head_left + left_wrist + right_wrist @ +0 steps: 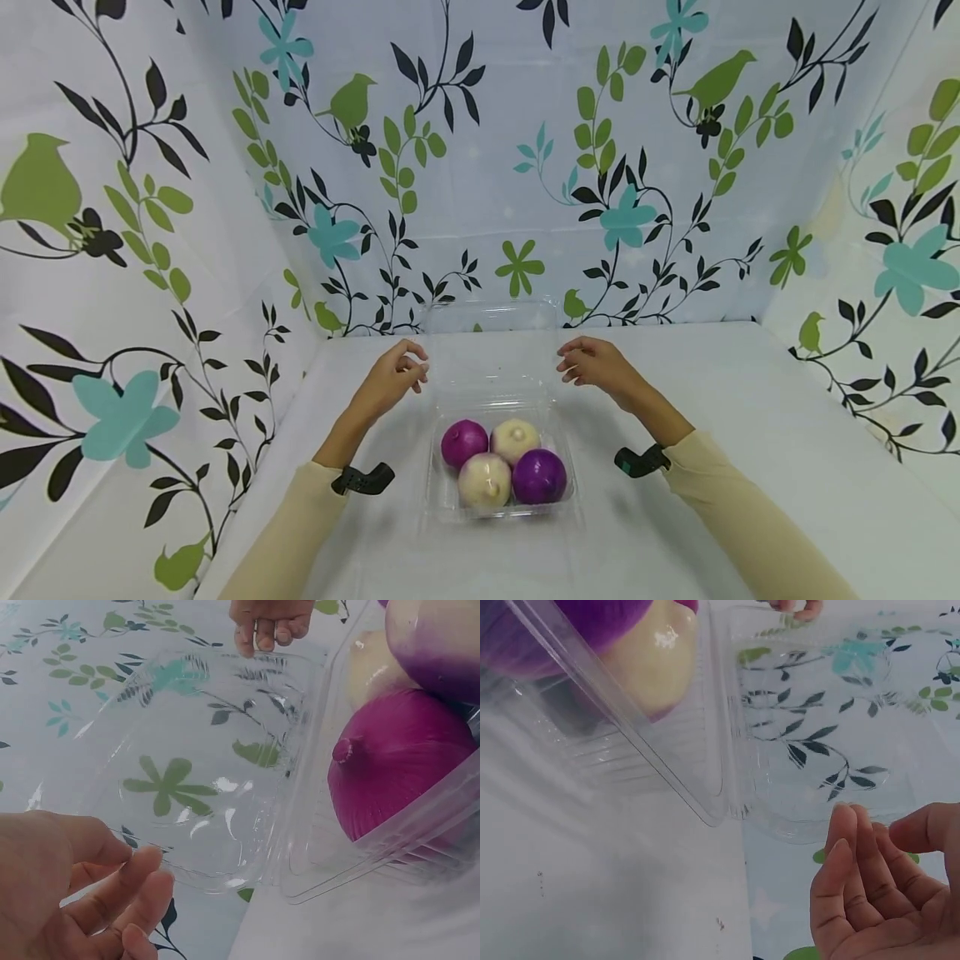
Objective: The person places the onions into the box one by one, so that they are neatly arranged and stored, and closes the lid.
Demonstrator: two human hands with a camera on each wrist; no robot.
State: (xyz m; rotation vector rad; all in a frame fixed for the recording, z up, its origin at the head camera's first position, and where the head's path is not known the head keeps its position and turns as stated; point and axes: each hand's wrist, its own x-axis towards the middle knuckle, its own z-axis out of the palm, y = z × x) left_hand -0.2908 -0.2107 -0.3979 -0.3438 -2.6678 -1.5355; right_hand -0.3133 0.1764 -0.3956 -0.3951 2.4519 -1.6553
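Note:
A clear plastic clamshell box [429,492] lies on the white table with its hinged lid [491,354] tipped up and back. In its base sit a magenta red onion [464,442], a deep purple round vegetable [539,477] and two cream vegetables with some purple, like turnips [484,481]. My left hand [392,375] is at the lid's left edge, fingers loosely bent. At the lid's right edge, my right hand [600,367] has its fingers loosely bent too. In the wrist views the fingertips are close to the lid's rim; whether they touch it is unclear.
Patterned cloth [465,167] with birds and leaves hangs at the back and both sides. A dark wrist camera band [363,479] is on the left sleeve, another band [641,461] on the right. White table surface [712,375] extends around the box.

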